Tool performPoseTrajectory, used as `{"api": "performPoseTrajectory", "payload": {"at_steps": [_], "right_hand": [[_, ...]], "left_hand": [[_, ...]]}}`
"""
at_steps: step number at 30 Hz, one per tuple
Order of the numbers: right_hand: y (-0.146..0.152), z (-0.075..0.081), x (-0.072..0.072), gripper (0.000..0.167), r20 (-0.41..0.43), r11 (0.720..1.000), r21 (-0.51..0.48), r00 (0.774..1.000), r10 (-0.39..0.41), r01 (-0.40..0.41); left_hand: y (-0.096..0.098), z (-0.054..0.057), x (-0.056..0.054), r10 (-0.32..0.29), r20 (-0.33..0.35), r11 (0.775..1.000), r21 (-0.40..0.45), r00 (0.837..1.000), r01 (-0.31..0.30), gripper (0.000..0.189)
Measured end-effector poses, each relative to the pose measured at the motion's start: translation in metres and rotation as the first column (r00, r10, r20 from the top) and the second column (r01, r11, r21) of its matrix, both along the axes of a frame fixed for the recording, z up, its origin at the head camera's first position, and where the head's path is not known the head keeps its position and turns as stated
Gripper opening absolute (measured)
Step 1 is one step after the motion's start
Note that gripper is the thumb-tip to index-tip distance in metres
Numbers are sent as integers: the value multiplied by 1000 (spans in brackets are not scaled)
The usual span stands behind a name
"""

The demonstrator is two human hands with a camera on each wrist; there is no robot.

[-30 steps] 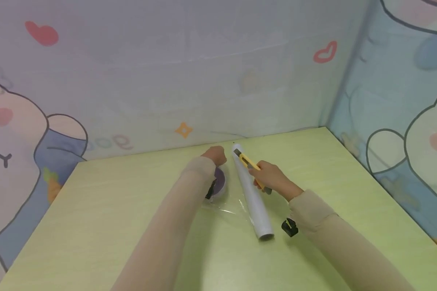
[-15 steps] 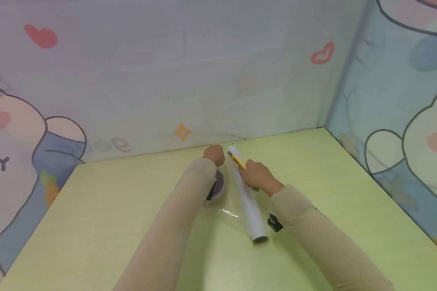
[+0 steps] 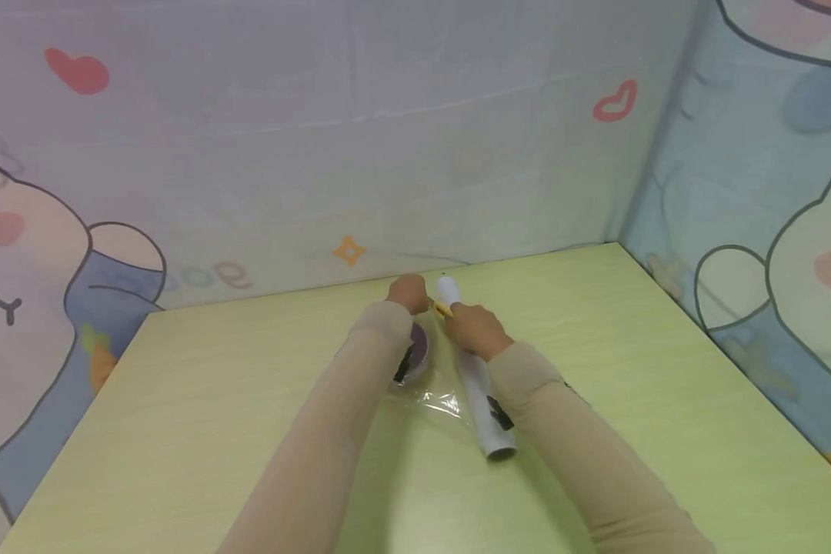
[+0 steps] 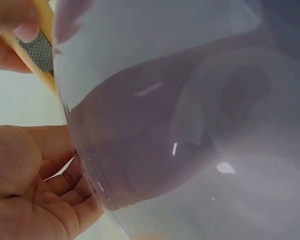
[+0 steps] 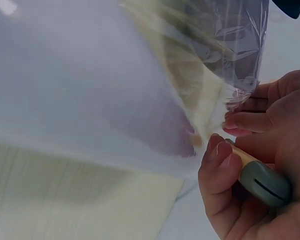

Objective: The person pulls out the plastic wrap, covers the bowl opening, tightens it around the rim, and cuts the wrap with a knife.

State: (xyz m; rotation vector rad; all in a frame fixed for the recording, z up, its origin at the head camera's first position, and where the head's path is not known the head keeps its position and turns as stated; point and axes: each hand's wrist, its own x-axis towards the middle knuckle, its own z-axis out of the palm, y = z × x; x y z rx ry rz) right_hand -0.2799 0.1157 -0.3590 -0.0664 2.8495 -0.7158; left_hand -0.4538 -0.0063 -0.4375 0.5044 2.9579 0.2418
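Observation:
A yellow utility knife [image 3: 443, 308] is gripped in my right hand [image 3: 479, 329], its grey end [image 5: 266, 185] sticking out in the right wrist view. My left hand [image 3: 408, 294] pinches the gathered edge of a clear plastic film [image 5: 232, 50], close to the knife's front. In the left wrist view the knife's grey grip patch [image 4: 37, 52] shows beside the film, while the blade tip is hidden. A purplish roll [image 3: 419, 348] lies under my left wrist, partly covered. The white tube [image 3: 486, 412] passes beneath my right hand.
Loose, shiny film [image 3: 443, 402] spreads over the pale green table [image 3: 215, 423] between roll and tube. A cartoon-printed cloth wall [image 3: 388, 169] rises directly behind the table's far edge, another on the right.
My right hand has moved left with the utility knife, over the white tube and up to the left hand. The left hand has stayed nearly in place.

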Motion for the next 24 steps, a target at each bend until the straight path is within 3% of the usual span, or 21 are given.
{"api": "performPoseTrajectory", "payload": {"at_steps": [4, 8, 11, 16, 21, 24], "right_hand": [[-2, -1, 3, 40, 19, 999, 45, 1000, 16, -17], [-2, -1, 7, 47, 50, 999, 43, 998, 32, -34], [1, 1, 11, 45, 50, 998, 47, 998, 47, -50], [12, 4, 20, 45, 82, 996, 22, 993, 88, -91], [28, 1, 34, 41, 140, 987, -86, 979, 150, -139], [38, 4, 48, 40, 192, 980, -151, 969, 157, -129]], "left_hand": [[4, 50, 50, 69, 64, 997, -33, 996, -67, 12], [2, 62, 69, 109, 56, 994, -33, 992, -107, 15], [1, 68, 78, 109, 47, 994, -26, 993, -108, 28], [2, 71, 79, 108, 30, 994, 9, 994, -108, 38], [3, 73, 78, 136, 23, 990, 21, 990, -137, 36], [2, 76, 80, 138, 23, 990, 32, 990, -139, 35]]}}
